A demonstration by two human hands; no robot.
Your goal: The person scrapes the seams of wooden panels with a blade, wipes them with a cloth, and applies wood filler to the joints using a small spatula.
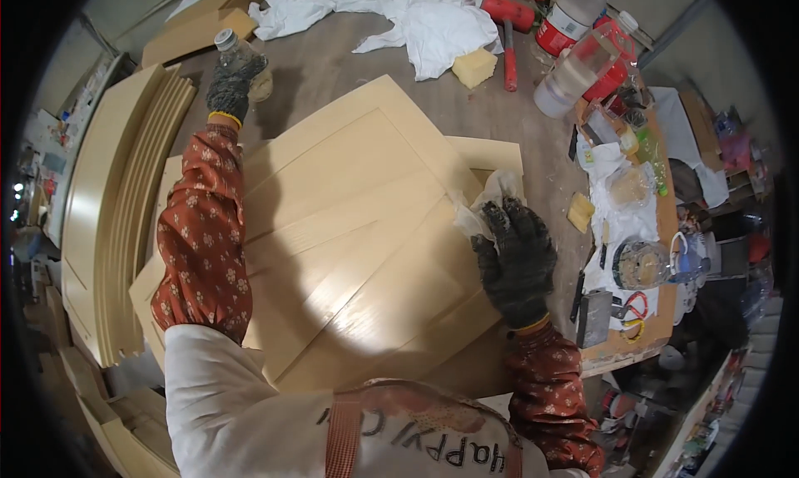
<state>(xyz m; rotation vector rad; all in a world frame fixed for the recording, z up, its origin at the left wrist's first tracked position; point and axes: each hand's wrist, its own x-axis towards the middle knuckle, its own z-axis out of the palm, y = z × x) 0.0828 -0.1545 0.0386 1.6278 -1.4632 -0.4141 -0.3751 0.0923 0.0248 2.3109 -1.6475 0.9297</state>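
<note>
My left hand (230, 87), in a dark work glove with a yellow cuff, is closed around a small clear bottle (225, 39) near the far left of the table. Some yellowish content shows at the bottle's lower end. Beneath my arms lies a cream panel (358, 220) with grooved lines and a glossy sheen, set at an angle over other cream boards (491, 151). My right hand (518, 262), gloved in the same way, holds a crumpled white rag (499, 187) at the panel's right edge. Its fingers partly cover the rag.
Stacked cream panels (125, 203) stand at the left. White cloths (424, 29), a yellow sponge (473, 68) and a red-handled tool (509, 58) lie at the back. Large plastic bottles (574, 74) and a cluttered side board (649, 312) line the right.
</note>
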